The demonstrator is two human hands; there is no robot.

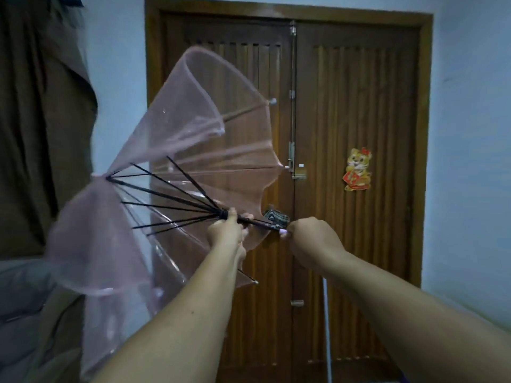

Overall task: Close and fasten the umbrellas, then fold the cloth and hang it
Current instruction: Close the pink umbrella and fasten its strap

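Forearms nearest, reaching to centre | left hand (224,230) curled round umbrella (171,167) slider where ribs meet | right hand (312,239) gripping shaft end, 3 o'clock of left | canopy half open, fanned toward 10 o'clock | wooden double door (345,106) behind | curtain (41,120) at 9 o'clock | blue wall (470,134) at 3 o'clock

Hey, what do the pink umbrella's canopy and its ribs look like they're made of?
The see-through pink umbrella canopy looks like thin glossy plastic film: the brown wooden door shows through it. The thin black ribs look like painted metal, though stiff plastic or fibreglass is possible.
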